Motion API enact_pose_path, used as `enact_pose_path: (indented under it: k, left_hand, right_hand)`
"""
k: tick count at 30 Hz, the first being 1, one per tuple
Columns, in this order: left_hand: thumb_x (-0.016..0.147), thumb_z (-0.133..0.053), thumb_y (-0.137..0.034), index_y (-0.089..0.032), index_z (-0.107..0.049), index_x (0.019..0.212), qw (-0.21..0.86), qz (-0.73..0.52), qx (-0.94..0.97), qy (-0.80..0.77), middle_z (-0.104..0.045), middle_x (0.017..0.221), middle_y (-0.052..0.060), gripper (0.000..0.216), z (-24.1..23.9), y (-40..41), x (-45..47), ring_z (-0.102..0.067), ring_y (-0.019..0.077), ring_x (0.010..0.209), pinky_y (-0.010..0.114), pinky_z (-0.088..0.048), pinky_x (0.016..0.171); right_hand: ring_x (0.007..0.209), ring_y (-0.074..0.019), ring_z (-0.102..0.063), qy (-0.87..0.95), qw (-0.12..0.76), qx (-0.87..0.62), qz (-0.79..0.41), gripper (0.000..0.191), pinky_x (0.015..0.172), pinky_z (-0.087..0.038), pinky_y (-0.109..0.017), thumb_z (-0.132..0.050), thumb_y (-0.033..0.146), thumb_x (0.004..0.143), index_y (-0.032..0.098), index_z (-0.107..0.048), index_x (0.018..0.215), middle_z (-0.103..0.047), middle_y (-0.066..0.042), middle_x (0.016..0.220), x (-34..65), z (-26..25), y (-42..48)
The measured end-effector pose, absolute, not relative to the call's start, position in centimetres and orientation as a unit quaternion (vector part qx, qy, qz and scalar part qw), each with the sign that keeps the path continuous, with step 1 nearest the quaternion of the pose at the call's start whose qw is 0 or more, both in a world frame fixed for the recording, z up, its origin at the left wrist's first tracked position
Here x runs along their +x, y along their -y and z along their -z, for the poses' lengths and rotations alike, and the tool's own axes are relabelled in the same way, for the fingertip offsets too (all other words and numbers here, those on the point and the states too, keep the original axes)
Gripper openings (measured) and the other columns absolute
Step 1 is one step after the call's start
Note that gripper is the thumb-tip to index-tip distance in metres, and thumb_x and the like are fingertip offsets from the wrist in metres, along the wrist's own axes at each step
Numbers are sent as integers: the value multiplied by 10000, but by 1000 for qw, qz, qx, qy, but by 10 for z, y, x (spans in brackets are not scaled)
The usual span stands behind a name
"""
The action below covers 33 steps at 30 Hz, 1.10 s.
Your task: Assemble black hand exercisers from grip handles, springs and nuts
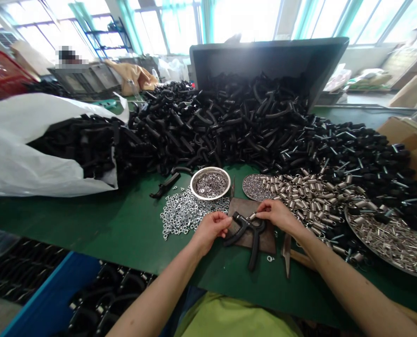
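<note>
A black hand grip strengthener (253,243) lies with its handles apart on a dark square plate (267,241). At its top right, my right hand (277,215) pinches a metal coil spring (252,216) against the frame. My left hand (212,230) is beside the left end of the grip, thumb and fingertips closed together. Whatever those left fingers hold is too small or hidden to make out. A loose nut (271,258) sits on the green table to the right of the lower handle.
A metal bowl (210,183) of small parts stands behind a pile of nuts (180,213). Springs (310,196) and a tray of pins (391,238) spread at right. Black handles (208,126) heap across the back, before a grey bin (268,58). A pointed metal tool (286,255) lies near my right forearm.
</note>
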State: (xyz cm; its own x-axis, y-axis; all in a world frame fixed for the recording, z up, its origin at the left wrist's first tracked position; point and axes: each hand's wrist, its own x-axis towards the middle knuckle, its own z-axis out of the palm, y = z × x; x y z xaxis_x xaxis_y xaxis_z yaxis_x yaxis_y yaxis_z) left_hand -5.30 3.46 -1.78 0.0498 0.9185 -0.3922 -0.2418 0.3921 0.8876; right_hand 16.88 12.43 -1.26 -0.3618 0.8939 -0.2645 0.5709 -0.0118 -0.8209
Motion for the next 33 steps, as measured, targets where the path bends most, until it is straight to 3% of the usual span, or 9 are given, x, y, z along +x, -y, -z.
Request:
enact_pose_path:
  k: [5, 8, 13, 15, 17, 21, 24, 30, 33]
  left_hand:
    - [672, -701, -388, -147, -574, 675, 589, -423, 422, -544, -528, 563, -41, 273, 10, -38, -46, -438, 71, 487, 204, -330, 497]
    - [674, -711, -336, -159, -613, 648, 481, -404, 542, -558, -566, 652, -14, 205, 4, -46, -36, -512, 119, 636, 244, -374, 613]
    - [655, -745, -321, -193, -668, 644, 333, -356, 678, -551, -620, 861, 13, 150, 3, -57, -16, -522, 185, 895, 312, -359, 826]
    - [653, -749, -328, -197, -676, 647, 324, -327, 696, -551, -622, 873, 14, 150, 7, -60, -11, -517, 189, 901, 313, -362, 828]
    - [654, -749, -330, -197, -678, 649, 326, -308, 704, -551, -621, 870, 14, 151, 11, -62, -8, -517, 190, 896, 304, -371, 817]
    - [666, -739, -320, -190, -673, 660, 335, -297, 709, -545, -610, 866, 14, 146, 18, -67, -6, -525, 182, 887, 288, -383, 802]
    - [654, -745, -312, -180, -662, 657, 342, -291, 707, -546, -592, 860, 15, 156, 20, -71, -5, -533, 174, 872, 276, -390, 785]
    - [607, -757, -347, -170, -652, 689, 386, -254, 692, -554, -569, 834, 7, 222, 22, -80, -8, -536, 140, 758, 234, -398, 672]
    - [599, -750, -364, -169, -645, 692, 402, -238, 685, -559, -577, 826, 2, 240, 21, -84, -9, -531, 130, 722, 221, -392, 631]
  right_hand:
    - [461, -83, -434, 679, 115, -538, -485, 109, 419, -279, -203, -655, 234, 599, 154, -605, 653, -534, 32, 524, 166, 8, -138]
    - [454, -84, -425, 684, 94, -529, -493, 102, 417, -281, -202, -652, 212, 589, 159, -587, 647, -505, 47, 508, 163, 8, -144]
    - [571, -104, -468, 715, 141, -516, -450, 307, 523, -360, -212, -651, 231, 636, 188, -580, 932, -493, 63, 613, 172, -6, -117]
    - [614, -126, -501, 734, 159, -526, -399, 339, 555, -389, -234, -606, 298, 708, 203, -559, 1030, -526, 40, 679, 191, -14, -93]
    - [678, -154, -549, 759, 148, -540, -333, 283, 600, -424, -259, -558, 349, 757, 220, -580, 1008, -581, 3, 761, 220, -18, -65]
    - [838, -222, -600, 780, 71, -587, -205, 235, 675, -469, -311, -590, 394, 727, 245, -617, 907, -636, -48, 939, 280, 1, -16]
    - [864, -253, -604, 784, 67, -602, -132, 227, 757, -473, -374, -553, 392, 750, 219, -608, 887, -643, -82, 917, 303, 25, 5]
    - [783, -235, -663, 765, 100, -611, -180, 320, 682, -517, -354, -398, 439, 857, 210, -564, 1006, -687, -83, 939, 288, 4, -1]
    - [871, -214, -661, 769, 193, -583, -178, 361, 730, -523, -326, -346, 413, 900, 222, -537, 1139, -684, -72, 1031, 260, -32, -14]
